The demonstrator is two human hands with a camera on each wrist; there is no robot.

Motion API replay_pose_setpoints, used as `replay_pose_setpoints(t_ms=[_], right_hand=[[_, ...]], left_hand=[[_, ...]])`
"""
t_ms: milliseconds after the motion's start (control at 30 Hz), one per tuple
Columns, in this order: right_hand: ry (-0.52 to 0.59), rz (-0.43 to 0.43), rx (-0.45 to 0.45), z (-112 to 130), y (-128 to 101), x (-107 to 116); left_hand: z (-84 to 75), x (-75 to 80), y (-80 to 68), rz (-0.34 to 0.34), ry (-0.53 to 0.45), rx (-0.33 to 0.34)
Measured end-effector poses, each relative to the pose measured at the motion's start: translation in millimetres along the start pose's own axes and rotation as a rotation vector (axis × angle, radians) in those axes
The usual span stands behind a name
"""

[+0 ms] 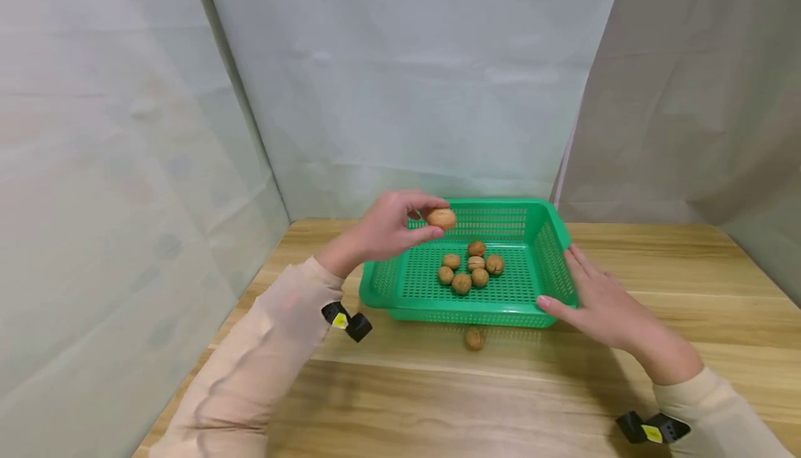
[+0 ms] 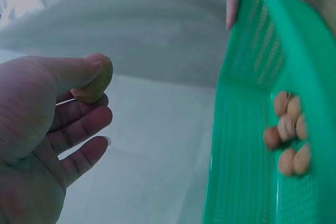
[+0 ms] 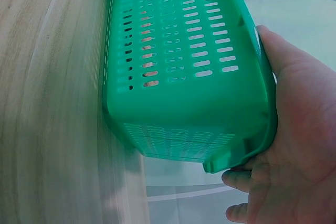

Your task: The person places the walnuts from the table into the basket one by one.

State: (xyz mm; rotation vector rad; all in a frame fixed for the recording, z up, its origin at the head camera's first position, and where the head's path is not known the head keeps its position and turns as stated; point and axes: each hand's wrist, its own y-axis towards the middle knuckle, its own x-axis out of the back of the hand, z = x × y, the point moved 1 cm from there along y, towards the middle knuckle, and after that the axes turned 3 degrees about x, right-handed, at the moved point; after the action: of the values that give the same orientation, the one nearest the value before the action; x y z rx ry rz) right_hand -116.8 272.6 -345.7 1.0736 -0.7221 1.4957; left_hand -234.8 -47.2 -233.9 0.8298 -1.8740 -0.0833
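Observation:
My left hand (image 1: 394,225) pinches a walnut (image 1: 442,219) between thumb and fingertips, raised above the left back part of a green plastic basket (image 1: 463,315). In the left wrist view the same walnut (image 2: 95,85) sits under the thumb, the lower fingers loosely bent below it. Several walnuts (image 1: 462,284) lie grouped on the basket's slotted floor. At the basket's right side my right hand (image 1: 603,305) holds the rim, thumb over the front corner. The right wrist view shows its fingers (image 3: 239,179) tucked beneath the rim (image 3: 269,98).
One loose walnut (image 1: 474,338) lies on the wooden table (image 1: 400,402) just in front of the basket. Pale cloth sheets (image 1: 407,83) hang behind the table and along its left and right sides.

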Motion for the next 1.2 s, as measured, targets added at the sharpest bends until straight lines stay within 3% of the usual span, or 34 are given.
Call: replay_pose_setpoints(t_ms=[167,367,633,767,900,1067,1200], right_hand=[[-0.004,-0.001,0.001,3,1,-3],[-0.019,-0.009,0.016,5,2,-2],[-0.021,-0.011,0.018,7,-1,2],[-0.024,-0.013,0.02,7,-2,2],[-0.017,-0.01,0.022,6,-5,1],[-0.005,-0.007,0.024,6,-9,2],[-0.002,-0.005,0.016,4,-11,4]], left_hand=[[27.5,5.0,30.9,0.052,0.034,0.122],[58.8,0.9,53.2,0.067,0.03,0.264],[87.2,-21.6,71.5,0.059,-0.058,0.349],[99.0,-34.9,75.3,0.044,-0.094,0.367],[112.1,-48.5,70.8,0.048,-0.07,0.388],[125.0,-63.8,58.9,0.102,-0.035,0.451],[124.9,-70.9,55.6,0.154,-0.037,0.488]])
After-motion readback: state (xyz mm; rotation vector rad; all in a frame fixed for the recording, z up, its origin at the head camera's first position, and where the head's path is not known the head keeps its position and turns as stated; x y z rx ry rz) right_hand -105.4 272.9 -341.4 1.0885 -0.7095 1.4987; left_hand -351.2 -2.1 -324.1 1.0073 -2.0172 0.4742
